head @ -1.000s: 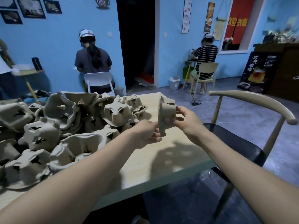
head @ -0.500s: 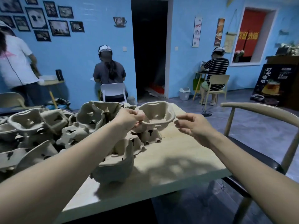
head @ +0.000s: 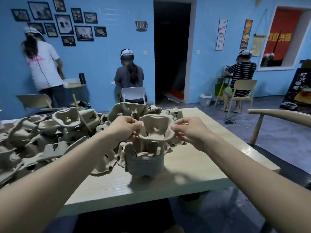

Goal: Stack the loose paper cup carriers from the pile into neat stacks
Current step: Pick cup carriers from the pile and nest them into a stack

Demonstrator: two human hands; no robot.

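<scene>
A brown pulp cup carrier (head: pixel 157 130) hangs in the air, cups up, just above a short stack of nested carriers (head: pixel 146 163) on the pale wooden table (head: pixel 193 165). My left hand (head: pixel 125 127) pinches the carrier's left rim and my right hand (head: pixel 190 129) pinches its right rim. A large loose pile of carriers (head: pixel 55 132) covers the table's left and back part, lying at all angles.
A wooden armchair with a dark seat (head: pixel 276 130) stands right of the table. Three people work at small tables along the blue wall. A dark doorway (head: pixel 171 61) opens behind the table. A white bin (head: pixel 205 99) sits on the floor.
The left hand brought the carrier over the stack near the table's middle. My right hand, empty half a second ago, now pinches its right rim. The view has tilted up and shifted left.
</scene>
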